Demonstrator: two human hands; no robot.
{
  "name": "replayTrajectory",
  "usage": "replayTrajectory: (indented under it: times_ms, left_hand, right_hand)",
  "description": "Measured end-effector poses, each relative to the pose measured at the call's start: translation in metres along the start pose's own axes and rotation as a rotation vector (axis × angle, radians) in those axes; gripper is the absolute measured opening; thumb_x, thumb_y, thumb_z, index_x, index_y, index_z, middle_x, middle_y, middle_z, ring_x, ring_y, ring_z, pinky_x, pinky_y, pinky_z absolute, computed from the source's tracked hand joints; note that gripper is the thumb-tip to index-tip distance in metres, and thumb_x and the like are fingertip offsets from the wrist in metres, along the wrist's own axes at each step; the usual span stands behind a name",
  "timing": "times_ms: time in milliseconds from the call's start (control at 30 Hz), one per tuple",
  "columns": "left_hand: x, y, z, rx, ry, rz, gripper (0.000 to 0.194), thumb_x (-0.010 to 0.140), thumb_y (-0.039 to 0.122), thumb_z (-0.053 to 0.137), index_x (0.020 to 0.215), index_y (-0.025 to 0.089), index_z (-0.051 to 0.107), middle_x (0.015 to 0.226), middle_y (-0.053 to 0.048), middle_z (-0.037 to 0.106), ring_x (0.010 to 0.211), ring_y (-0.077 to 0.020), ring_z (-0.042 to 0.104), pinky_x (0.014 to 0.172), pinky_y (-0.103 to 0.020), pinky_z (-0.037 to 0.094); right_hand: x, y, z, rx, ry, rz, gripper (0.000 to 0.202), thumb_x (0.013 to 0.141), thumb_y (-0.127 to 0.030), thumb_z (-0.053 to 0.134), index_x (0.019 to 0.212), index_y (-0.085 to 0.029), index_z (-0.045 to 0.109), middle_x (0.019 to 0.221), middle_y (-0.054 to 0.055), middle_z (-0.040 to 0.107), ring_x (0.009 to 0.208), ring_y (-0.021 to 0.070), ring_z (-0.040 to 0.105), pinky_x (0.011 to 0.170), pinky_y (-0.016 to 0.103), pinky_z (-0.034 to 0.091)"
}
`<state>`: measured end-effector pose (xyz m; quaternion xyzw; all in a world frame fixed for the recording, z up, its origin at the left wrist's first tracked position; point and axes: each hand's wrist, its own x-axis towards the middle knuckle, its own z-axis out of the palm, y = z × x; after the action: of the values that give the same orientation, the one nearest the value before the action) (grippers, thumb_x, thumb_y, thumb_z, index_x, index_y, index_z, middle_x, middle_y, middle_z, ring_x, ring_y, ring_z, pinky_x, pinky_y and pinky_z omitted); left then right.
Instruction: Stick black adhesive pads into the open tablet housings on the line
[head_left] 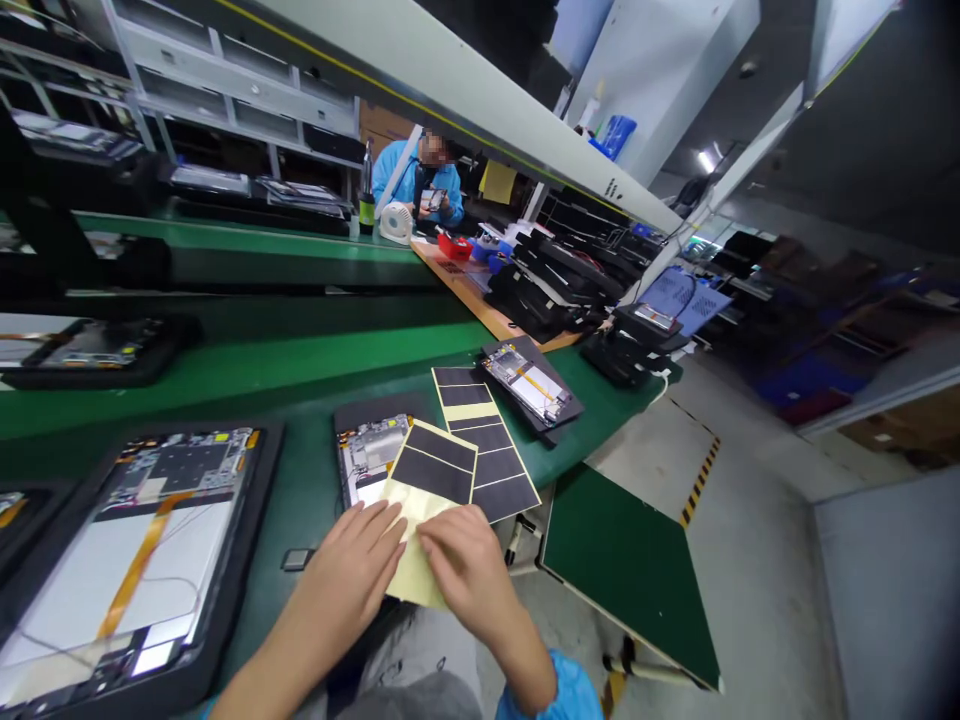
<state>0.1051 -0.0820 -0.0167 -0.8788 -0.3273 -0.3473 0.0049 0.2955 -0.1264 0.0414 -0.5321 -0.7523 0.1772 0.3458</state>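
A pale yellow backing sheet with black adhesive pieces (pixel 435 461) is between my hands at the table's front edge. My left hand (pixel 361 560) grips its left side, fingers close together on top. My right hand (pixel 466 562) is closed on the sheet, thumb and fingertips pinched near its middle. What lies under the fingertips is hidden. Behind it, a second sheet of black pieces (pixel 491 450) lies flat on the table. Partly covered by the held sheet, an opened tablet (pixel 364 455) rests on a black foam tray.
A larger opened tablet (pixel 180 540) sits in a black tray at left, near a small dark part (pixel 298 559). Another opened tablet (pixel 529 380) lies back right. Black trays (pixel 555 280) are stacked beyond. A green board (pixel 630 570) stands lower right. A co-worker (pixel 409 170) sits across.
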Motion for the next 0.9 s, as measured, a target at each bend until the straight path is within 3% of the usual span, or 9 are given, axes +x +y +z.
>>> replayTrajectory:
  times_ms: [100,200,267,367,500,700,800,900]
  left_hand:
    - [-0.008,0.005,-0.010,-0.062,0.006,-0.027,0.035,0.105,0.022,0.045,0.134,0.018,0.066,0.123,-0.010,0.074,0.112,-0.0247,0.069,0.104,-0.044,0.054]
    - [-0.008,0.008,-0.013,-0.057,0.029,-0.036,0.039,0.102,0.021,0.049,0.139,0.017,0.062,0.128,-0.012,0.072,0.118,-0.0260,0.068,0.104,-0.044,0.054]
    - [-0.009,0.008,-0.012,-0.040,0.050,-0.032,0.040,0.101,0.021,0.050,0.139,0.017,0.062,0.133,-0.012,0.071,0.122,-0.0268,0.066,0.103,-0.042,0.055]
    - [-0.010,0.008,-0.012,-0.037,0.055,-0.026,0.040,0.101,0.020,0.050,0.139,0.017,0.063,0.133,-0.011,0.071,0.122,-0.0262,0.066,0.104,-0.042,0.054]
    - [-0.010,0.009,-0.012,-0.035,0.057,-0.020,0.039,0.102,0.018,0.048,0.137,0.014,0.063,0.128,-0.010,0.073,0.119,-0.0262,0.066,0.103,-0.043,0.053]
    - [-0.012,0.010,-0.010,-0.047,0.050,-0.035,0.039,0.101,0.016,0.048,0.137,0.015,0.064,0.132,-0.010,0.072,0.123,-0.0264,0.066,0.104,-0.044,0.052]
    - [-0.014,0.010,-0.008,-0.054,0.042,-0.060,0.042,0.102,0.018,0.047,0.141,0.017,0.063,0.133,-0.011,0.072,0.123,-0.0264,0.066,0.106,-0.044,0.053]
    - [-0.013,0.010,-0.008,-0.060,0.041,-0.075,0.042,0.103,0.019,0.046,0.141,0.018,0.062,0.133,-0.011,0.072,0.123,-0.0262,0.066,0.106,-0.043,0.053]
  right_hand:
    - [0.030,0.010,-0.006,0.007,-0.043,0.033,0.023,0.102,-0.016,0.056,0.112,-0.020,0.077,0.102,0.008,0.076,0.093,0.0210,0.069,0.084,0.034,0.053]
    - [0.064,0.020,-0.005,-0.025,-0.288,-0.007,0.025,0.097,-0.012,0.065,0.115,-0.023,0.077,0.107,0.005,0.074,0.093,0.0172,0.069,0.081,0.027,0.051]
    - [0.078,0.023,-0.001,-0.050,-0.365,-0.022,0.018,0.095,-0.015,0.070,0.109,-0.024,0.079,0.100,0.002,0.073,0.087,0.0153,0.067,0.078,0.025,0.047]
    - [0.086,0.020,0.005,-0.104,-0.345,0.048,0.003,0.093,-0.023,0.075,0.095,-0.021,0.076,0.084,-0.001,0.067,0.075,0.0137,0.060,0.068,0.024,0.039]
    - [0.088,0.012,0.013,-0.169,-0.291,0.176,0.016,0.085,-0.027,0.082,0.085,-0.019,0.068,0.076,-0.003,0.061,0.067,0.0129,0.050,0.061,0.025,0.027]
    - [0.090,0.009,0.013,-0.167,-0.284,0.223,0.016,0.092,-0.012,0.065,0.078,-0.018,0.062,0.075,-0.002,0.060,0.069,0.0130,0.052,0.063,0.026,0.030]
    - [0.089,0.009,0.012,-0.156,-0.284,0.230,0.010,0.092,-0.020,0.071,0.085,-0.019,0.064,0.076,-0.002,0.060,0.070,0.0136,0.053,0.063,0.025,0.031]
    - [0.088,0.010,0.013,-0.156,-0.282,0.238,0.017,0.086,-0.024,0.080,0.089,-0.020,0.064,0.077,-0.004,0.059,0.072,0.0148,0.054,0.063,0.025,0.031]
